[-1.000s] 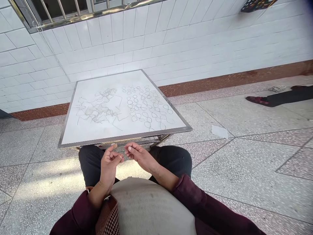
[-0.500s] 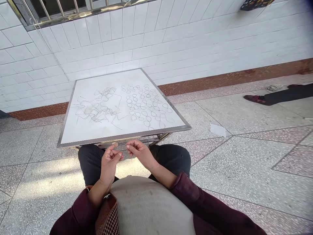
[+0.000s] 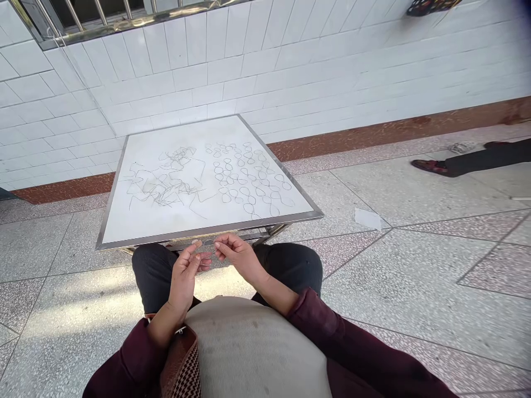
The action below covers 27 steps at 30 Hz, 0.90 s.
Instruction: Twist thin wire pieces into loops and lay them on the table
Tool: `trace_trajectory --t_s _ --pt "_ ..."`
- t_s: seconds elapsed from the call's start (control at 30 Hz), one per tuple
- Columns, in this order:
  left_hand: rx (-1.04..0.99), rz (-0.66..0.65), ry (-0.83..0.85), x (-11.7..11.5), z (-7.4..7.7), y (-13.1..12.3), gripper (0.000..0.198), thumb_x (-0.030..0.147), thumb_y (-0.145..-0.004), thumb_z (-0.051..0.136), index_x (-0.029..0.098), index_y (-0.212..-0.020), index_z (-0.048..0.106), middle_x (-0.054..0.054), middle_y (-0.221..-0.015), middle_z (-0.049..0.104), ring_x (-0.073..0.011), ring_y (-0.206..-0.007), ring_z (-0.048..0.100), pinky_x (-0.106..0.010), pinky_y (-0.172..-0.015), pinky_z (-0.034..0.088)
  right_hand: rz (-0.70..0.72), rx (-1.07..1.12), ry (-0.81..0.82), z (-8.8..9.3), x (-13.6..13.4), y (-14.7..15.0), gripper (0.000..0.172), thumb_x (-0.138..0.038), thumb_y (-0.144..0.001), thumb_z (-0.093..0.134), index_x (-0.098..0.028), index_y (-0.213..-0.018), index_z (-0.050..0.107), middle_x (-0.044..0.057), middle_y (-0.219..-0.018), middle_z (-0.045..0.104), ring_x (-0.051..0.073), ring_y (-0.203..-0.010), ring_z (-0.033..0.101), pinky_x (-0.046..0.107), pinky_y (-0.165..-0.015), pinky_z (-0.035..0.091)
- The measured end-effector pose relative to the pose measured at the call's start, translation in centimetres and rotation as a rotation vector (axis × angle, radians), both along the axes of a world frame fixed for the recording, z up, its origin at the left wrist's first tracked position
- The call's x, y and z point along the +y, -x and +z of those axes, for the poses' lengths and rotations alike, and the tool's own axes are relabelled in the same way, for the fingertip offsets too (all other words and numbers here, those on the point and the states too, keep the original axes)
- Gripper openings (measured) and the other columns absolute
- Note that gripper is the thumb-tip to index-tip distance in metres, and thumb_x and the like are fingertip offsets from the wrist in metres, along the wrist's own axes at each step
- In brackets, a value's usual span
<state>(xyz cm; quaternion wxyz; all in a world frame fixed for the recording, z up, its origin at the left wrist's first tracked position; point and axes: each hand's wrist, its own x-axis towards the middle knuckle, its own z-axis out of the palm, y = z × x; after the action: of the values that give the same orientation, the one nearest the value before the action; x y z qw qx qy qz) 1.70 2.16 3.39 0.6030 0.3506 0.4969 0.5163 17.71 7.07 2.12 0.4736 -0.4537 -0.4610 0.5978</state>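
Observation:
My right hand (image 3: 239, 258) is closed in a pinch on a thin wire (image 3: 208, 241), which curves toward the other hand just below the table's near edge. My left hand (image 3: 186, 273) is close beside it, its thumb and fingers apart; a pale wrap covers one fingertip. Whether the wire touches that fingertip I cannot tell. On the white table (image 3: 166, 225), a tangle of loose bent wires (image 3: 174, 188) lies to the left. Toward the right are several wires shaped into figure-eight loops (image 3: 248, 190), spread in rough rows.
The table's metal rim (image 3: 207, 229) lies just beyond my knees. Behind stands a white tiled wall (image 3: 311, 72) with a barred window (image 3: 99, 14). Another person's leg (image 3: 485, 160) extends along the floor at right, and a white paper piece (image 3: 368, 219) lies nearby.
My left thumb and fingers have spread apart slightly. My right hand keeps its pinch on the wire in nearly the same place. The view has shifted a little.

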Motion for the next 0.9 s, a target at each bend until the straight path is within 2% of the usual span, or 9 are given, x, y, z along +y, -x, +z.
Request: trace_trajectory --t_s 0.47,0.9 --pt "0.042 0.013 -0.028 0.20 0.39 -0.17 0.044 0.039 -0.081 0.071 0.019 -0.119 0.062 -0.006 -0.086 0.074 -0.0164 -0.071 0.069 -0.029 -0.067 0.053 0.038 0.005 -0.008 -0.05 -0.14 0.29 0.030 -0.048 -0.074 0.075 -0.023 -0.085 0.065 -0.001 -0.067 0.065 0.018 -0.065 0.065 0.034 -0.062 0.055" --pt "0.068 0.033 -0.072 -0.06 1.00 -0.15 0.046 0.037 -0.076 0.077 0.019 -0.116 0.065 -0.010 -0.096 0.076 -0.0240 -0.091 0.071 -0.033 -0.074 0.055 0.056 0.048 0.020 0.41 -0.36 0.34 0.030 -0.048 -0.072 0.078 -0.023 -0.083 0.066 0.000 -0.069 0.067 0.020 -0.067 0.067 0.036 -0.066 0.058"
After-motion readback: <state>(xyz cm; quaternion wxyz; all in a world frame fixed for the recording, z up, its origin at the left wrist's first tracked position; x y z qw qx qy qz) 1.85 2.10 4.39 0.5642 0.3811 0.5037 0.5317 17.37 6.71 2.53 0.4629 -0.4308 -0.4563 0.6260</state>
